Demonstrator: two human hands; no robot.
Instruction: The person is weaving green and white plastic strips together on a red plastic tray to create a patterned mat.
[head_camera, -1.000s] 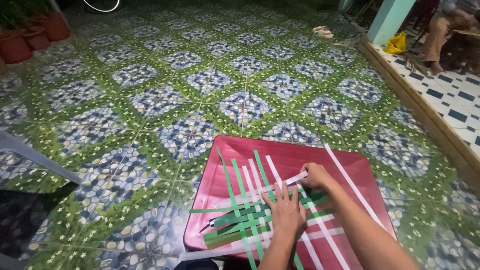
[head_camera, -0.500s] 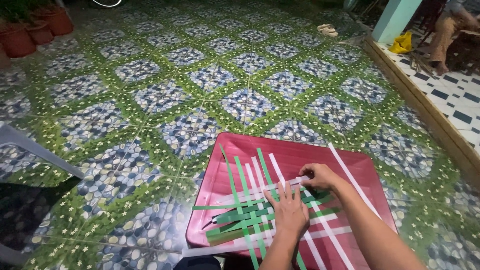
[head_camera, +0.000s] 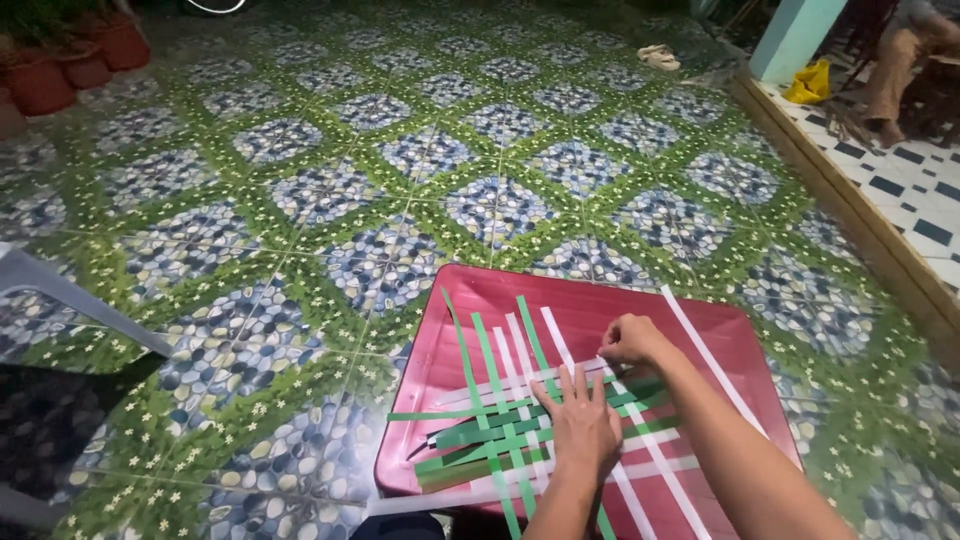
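A tray lay on the tiled floor at the six o'clock edge of the view. On it rested a lattice of woven strips, some running toward twelve o'clock, others crossing from nine to three. The left hand lay flat on the lattice, toward its three o'clock side. The right hand sat just beyond it at one o'clock, its fingers touching a strip end. A loose strip ran along the tray's three o'clock side. Flowerpots stood at ten o'clock. A raised step ran at two o'clock; past it sat what seemed a person.
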